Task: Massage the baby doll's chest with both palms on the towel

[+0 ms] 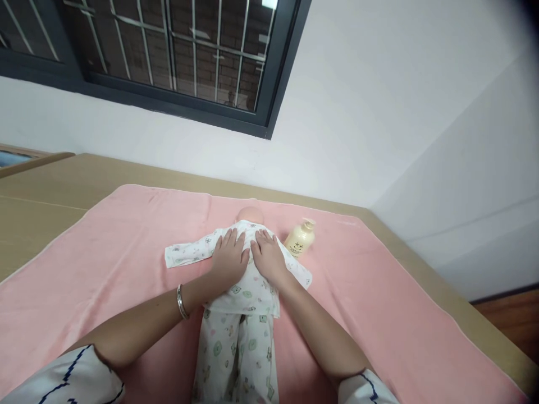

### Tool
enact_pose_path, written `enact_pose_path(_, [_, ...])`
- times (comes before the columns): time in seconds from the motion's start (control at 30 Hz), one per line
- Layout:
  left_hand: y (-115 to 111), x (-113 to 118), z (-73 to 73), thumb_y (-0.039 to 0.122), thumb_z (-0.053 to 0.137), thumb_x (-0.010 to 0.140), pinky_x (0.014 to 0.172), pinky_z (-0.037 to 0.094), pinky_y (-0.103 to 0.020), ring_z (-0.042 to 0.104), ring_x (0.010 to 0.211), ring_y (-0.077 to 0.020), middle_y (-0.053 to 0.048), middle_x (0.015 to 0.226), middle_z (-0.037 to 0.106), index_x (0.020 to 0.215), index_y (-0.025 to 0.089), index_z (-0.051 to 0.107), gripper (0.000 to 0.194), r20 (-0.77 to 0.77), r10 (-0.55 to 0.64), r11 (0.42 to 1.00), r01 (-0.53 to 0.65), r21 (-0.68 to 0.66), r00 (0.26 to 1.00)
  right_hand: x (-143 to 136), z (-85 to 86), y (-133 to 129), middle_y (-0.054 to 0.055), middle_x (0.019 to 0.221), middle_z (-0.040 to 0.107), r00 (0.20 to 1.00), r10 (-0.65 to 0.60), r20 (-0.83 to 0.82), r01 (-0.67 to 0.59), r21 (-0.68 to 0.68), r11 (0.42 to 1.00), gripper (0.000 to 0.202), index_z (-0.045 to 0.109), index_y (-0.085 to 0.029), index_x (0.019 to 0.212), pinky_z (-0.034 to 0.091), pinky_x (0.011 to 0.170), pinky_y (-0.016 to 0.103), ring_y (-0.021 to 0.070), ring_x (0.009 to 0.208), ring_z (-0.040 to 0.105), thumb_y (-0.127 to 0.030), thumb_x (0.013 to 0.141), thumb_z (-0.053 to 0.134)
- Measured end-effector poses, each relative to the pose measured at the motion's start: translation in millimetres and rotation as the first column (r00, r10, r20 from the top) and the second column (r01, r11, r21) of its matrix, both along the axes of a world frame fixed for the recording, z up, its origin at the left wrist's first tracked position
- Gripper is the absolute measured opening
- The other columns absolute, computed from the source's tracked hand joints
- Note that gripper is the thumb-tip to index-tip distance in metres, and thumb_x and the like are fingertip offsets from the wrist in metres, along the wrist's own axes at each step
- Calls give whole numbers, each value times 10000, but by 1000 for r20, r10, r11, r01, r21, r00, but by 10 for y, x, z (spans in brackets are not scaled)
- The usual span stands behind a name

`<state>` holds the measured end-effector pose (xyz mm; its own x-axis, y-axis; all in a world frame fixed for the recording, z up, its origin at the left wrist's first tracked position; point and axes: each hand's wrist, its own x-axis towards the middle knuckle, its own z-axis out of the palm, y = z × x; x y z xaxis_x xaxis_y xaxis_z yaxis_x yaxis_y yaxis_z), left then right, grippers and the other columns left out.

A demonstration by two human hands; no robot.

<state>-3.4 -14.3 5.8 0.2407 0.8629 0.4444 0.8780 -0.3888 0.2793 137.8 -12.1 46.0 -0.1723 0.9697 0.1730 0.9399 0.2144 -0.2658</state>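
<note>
A baby doll (250,214) lies on a pink cloth, only the top of its head showing bare. It wears a white patterned long-sleeved top (248,294) and matching trousers (252,348). My left hand (229,255) rests flat on the left side of the upper part of the top, fingers stretched away from me. Beside it, my right hand (268,255) lies flat on the right side, fingers also out. Both touch the fabric and hold nothing. The doll's face is not visible. Just right of my right hand lies a pale yellow pump bottle (301,238), tilted.
The pink cloth (138,247) covers much of a wooden table (46,179). Behind it stands a white wall (328,140) with a dark-framed, barred window (177,50). At the far left edge is a wooden piece with something blue (12,159).
</note>
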Motion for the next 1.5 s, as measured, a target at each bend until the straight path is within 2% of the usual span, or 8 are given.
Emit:
enact_pose_path(0.1, [-36,8,-3,275,377,933,1129,296,-507,345,1404,-313,-177,1473,442,1384,115,462,486,10,-10,1000,10,-3,1000,-5,37,-12,148,1481,431,1000,-3,12,3,3,1000,500,438,-80,1406,174,1170,435,234,1421,309,-323,1011,251])
enact_pose_path(0.3, [104,-72,17,314,274,982,1110,319,-515,339,1408,-298,-180,1476,435,1408,117,427,494,58,-45,998,48,-46,997,-166,39,-337,151,1428,497,993,97,71,-103,88,991,476,495,-78,1368,127,1190,426,231,1403,350,-226,985,256])
enact_pose_path(0.4, [108,-69,2,314,269,981,1106,319,-525,333,1410,-304,-184,1484,423,1417,116,414,501,51,-39,999,41,-36,998,-137,30,-265,144,1480,433,994,100,38,-102,59,993,495,430,-71,1417,126,1192,425,226,1428,299,-244,980,278])
enact_pose_path(0.6, [-15,1,1,316,328,961,1126,287,-529,324,1413,-314,-172,1498,408,1412,121,424,501,13,-43,999,44,-18,999,74,46,72,162,1530,337,999,-25,-24,23,-76,997,600,305,-40,1476,153,1181,465,246,1446,252,-406,1006,226])
enact_pose_path(0.7, [37,-28,36,318,319,966,1126,299,-513,336,1409,-303,-155,1491,426,1408,130,430,493,24,-42,999,43,-30,999,4,12,-49,165,1531,337,1000,-8,16,8,-19,1000,578,308,-37,1476,135,1186,458,254,1446,251,-364,1009,211])
enact_pose_path(0.87, [151,-88,71,317,270,985,1126,315,-479,374,1391,-279,-149,1476,451,1389,101,442,489,35,-35,998,36,-49,999,-150,-42,-258,135,1526,360,992,118,43,-121,77,990,528,359,-64,1462,111,1198,416,232,1458,221,-276,996,228])
enact_pose_path(1.13, [-22,18,29,283,293,958,1143,277,-509,368,1397,-290,-168,1459,466,1371,69,464,496,-18,-38,999,38,16,999,54,-15,80,171,1516,365,1000,2,-15,-2,-5,1000,558,337,-46,1461,176,1179,427,236,1437,278,-346,1004,228])
enact_pose_path(1.5, [180,-90,59,295,378,914,1139,300,-479,373,1394,-283,-182,1468,448,1400,53,420,544,19,-19,998,20,-54,1000,-148,8,-262,200,1479,412,995,4,100,-12,72,997,517,421,-68,1428,176,1177,436,270,1411,333,-304,1003,246])
